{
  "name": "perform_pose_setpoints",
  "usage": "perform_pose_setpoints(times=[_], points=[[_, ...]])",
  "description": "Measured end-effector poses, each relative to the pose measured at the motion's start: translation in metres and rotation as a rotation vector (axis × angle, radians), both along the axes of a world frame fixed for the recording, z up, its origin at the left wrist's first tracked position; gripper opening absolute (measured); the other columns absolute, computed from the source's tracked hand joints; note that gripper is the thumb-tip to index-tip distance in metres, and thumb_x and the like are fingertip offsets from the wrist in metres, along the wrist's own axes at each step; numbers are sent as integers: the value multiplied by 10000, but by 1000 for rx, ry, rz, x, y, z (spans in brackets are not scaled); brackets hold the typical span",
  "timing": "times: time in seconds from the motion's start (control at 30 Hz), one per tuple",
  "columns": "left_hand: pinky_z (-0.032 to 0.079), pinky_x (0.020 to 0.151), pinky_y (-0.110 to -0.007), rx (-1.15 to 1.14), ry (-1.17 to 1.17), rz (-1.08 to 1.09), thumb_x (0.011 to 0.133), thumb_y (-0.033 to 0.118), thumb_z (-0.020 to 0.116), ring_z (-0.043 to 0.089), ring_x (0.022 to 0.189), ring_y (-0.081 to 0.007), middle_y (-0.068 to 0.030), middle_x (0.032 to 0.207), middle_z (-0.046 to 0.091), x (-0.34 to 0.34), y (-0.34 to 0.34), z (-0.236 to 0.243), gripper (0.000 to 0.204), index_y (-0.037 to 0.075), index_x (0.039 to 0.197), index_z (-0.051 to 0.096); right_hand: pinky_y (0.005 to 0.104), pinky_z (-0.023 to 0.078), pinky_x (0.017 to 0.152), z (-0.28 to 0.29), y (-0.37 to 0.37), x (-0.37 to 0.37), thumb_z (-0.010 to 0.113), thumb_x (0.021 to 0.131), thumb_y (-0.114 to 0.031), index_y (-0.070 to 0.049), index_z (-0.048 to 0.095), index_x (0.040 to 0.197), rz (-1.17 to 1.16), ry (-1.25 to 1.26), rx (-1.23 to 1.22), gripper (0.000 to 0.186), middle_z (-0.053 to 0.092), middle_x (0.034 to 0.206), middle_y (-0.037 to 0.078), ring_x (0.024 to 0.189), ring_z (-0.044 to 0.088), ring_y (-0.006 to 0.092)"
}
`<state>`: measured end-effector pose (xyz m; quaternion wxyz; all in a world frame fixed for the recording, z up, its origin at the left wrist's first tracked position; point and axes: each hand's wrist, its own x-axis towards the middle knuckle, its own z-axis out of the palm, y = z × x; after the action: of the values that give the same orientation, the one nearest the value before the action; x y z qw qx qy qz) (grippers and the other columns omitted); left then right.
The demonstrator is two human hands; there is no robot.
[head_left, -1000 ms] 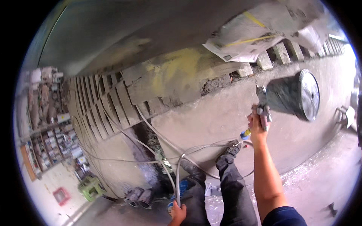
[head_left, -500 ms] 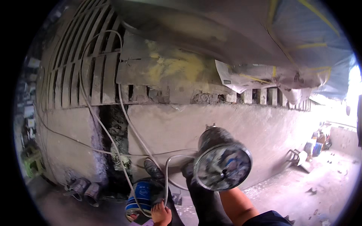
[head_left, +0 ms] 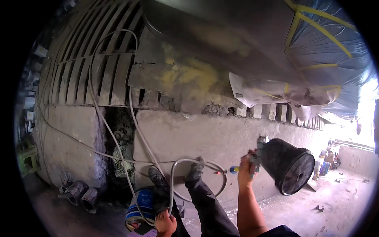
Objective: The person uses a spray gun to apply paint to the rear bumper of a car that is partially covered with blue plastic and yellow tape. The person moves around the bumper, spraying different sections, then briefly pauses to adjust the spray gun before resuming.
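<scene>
My right hand (head_left: 248,166) is closed round the handle of a metal spray gun (head_left: 259,152). A large black paint cup (head_left: 286,166) sits on the gun, tilted, its round lid facing me. At the foot of the handle shows a blue fitting (head_left: 234,170), where a pale air hose (head_left: 227,183) comes in. That hose loops past my shoes toward my left hand (head_left: 165,222), which is low in front of me with its fingers closed on it. Right beside this hand stands a blue can (head_left: 141,203) with pale bands.
A dark panel (head_left: 213,51) with yellowish patches fills the top, next to plastic film (head_left: 327,59) edged with yellow tape. Slatted floor grating (head_left: 79,83) lies at left, above a dark gap (head_left: 118,146). Two dirty cups (head_left: 77,192) lie lower left. A green stool (head_left: 28,160) stands far left.
My right hand has swung the spray gun to the right and turned it, so the handle and hose fitting now show. My left hand stays low on the hose.
</scene>
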<state>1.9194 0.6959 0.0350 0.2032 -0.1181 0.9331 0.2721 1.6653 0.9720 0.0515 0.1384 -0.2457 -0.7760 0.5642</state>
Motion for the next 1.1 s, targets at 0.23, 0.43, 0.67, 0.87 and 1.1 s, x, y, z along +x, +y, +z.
perform_pose_setpoints(times=[0.23, 0.43, 0.67, 0.87, 1.1], points=[[450, 714, -457, -44, -3, 1, 681, 110, 580, 575, 779, -370, -184, 845, 592, 0, 0, -1, 333, 4, 992, 524, 202, 371, 566, -12, -1, -3, 524, 881, -156, -62, 561, 1142, -74, -105, 151, 279, 560, 771, -14, 659, 472, 59], [443, 705, -451, -74, -49, 7, 684, 127, 580, 575, 805, -354, -181, 855, 591, 8, -1, -7, 349, -1, 1000, 508, 206, 379, 578, -49, -50, -13, 534, 869, -135, -54, 559, 1127, 262, -167, 406, 272, 564, 792, -8, 676, 481, 62], [444, 697, -455, -29, -33, 14, 676, 126, 584, 575, 785, -359, -184, 847, 586, 6, -7, -3, 347, -2, 986, 494, 211, 387, 592, -35, -32, -10, 545, 854, -111, -45, 556, 1109, 298, -151, 407, 264, 569, 818, -1, 695, 491, 66], [450, 688, -457, -20, -7, 28, 667, 115, 590, 576, 747, -364, -184, 807, 586, 9, -11, -4, 309, 14, 944, 499, 207, 389, 601, 36, -18, -9, 549, 845, -82, -33, 541, 1124, -148, 52, 102, 284, 565, 841, 2, 711, 494, 60], [443, 677, -457, -4, -10, 65, 673, 121, 585, 571, 745, -362, -175, 787, 577, 8, -15, -4, 267, 18, 902, 494, 220, 415, 623, 14, -35, -20, 556, 837, -62, -27, 572, 1037, 91, -125, 405, 204, 590, 810, 3, 741, 530, 79]])
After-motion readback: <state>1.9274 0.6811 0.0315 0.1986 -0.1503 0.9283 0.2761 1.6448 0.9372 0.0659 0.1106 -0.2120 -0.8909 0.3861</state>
